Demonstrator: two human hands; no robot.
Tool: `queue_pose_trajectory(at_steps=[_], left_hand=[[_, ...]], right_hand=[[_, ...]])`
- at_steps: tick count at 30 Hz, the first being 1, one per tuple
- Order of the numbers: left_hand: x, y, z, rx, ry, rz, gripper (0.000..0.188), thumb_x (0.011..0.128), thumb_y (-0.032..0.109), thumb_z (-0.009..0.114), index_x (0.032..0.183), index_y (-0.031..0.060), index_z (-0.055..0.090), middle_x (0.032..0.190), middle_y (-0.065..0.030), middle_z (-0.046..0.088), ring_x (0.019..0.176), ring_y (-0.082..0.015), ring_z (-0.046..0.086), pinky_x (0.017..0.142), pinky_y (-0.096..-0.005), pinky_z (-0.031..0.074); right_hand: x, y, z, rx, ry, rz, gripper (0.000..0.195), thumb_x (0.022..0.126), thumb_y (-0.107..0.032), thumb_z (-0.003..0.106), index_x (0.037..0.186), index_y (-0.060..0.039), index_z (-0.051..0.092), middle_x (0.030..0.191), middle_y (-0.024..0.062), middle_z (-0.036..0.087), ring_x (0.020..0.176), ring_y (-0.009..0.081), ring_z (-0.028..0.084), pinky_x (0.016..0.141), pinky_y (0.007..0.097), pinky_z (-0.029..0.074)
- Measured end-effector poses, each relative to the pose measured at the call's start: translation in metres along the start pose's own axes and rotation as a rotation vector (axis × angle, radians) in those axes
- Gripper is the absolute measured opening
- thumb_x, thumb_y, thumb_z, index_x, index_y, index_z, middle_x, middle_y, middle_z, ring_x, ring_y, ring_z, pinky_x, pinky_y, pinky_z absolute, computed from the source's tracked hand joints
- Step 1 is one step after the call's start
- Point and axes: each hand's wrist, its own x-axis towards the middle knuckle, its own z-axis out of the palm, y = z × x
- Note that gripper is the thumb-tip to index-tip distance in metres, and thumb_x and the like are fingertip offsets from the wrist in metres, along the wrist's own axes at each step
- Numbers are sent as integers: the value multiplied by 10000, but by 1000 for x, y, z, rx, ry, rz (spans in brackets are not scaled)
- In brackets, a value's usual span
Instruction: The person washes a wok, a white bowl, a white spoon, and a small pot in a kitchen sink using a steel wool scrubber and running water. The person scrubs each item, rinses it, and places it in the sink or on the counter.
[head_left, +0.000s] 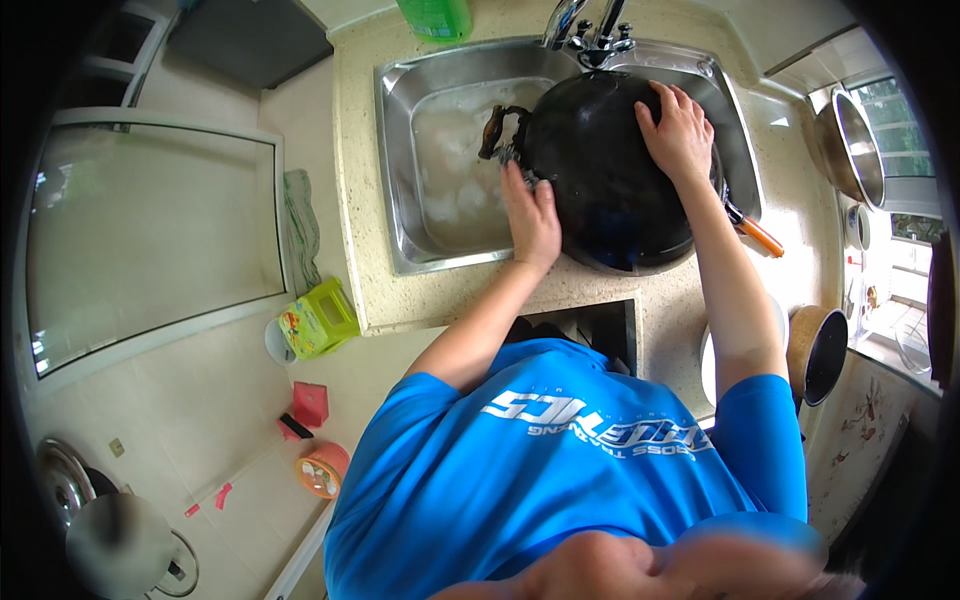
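A large black wok (607, 180) lies tilted with its dark outer side up, over the right part of the stainless steel sink (394, 180). My left hand (534, 221) is at its left edge, fingers pressed on a metal scouring pad (510, 154) that is partly hidden. Beside that pad is the wok's side handle with a brown wooden grip (492, 133). Against the upper right rim, my right hand (679, 139) holds the wok with spread fingers. An orange handle (759, 234) sticks out at the lower right. Cloudy, sudsy water (457, 180) stands in the left basin.
A chrome faucet (598, 45) rises behind the wok, with a green bottle (437, 19) to its left. Along the right are a steel bowl (851, 150) and a pot (819, 356). A green plastic container (319, 319) hangs left of the speckled counter (375, 300).
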Motion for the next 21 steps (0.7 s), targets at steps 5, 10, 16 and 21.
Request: queue_pose_trajectory(at_steps=[5,10,16,21], left_hand=[[10,-25,0,-304,31,-313,602,941,383,441,1286,-96,321,1237,-256,452,1136,-325,455,973,-356,336],[20,-14,1,-429,23,-433,553,926,367,493,1233,-80,380,1166,-214,507,1049,-276,506,922,-340,379],[30,-16,-5,-460,-20,-530,572,923,402,490,1247,-52,361,1211,-164,480,1084,-217,468,946,-318,367],[58,-32,-20,-461,111,-518,507,911,367,523,1141,-83,481,1105,-204,560,995,-261,538,864,-342,413]], right_hand=[[5,38,-3,649,79,24,322,823,-320,635,1018,-64,638,984,119,648,910,257,613,803,308,460],[-44,143,-11,333,-114,272,299,890,-314,542,966,-41,634,844,177,650,791,326,624,717,379,477],[-79,139,-10,76,-331,318,457,956,-392,338,896,-12,585,875,253,599,878,428,555,763,482,436],[-86,112,-15,162,-367,290,464,957,-373,351,859,17,582,817,278,584,849,448,544,738,485,427]])
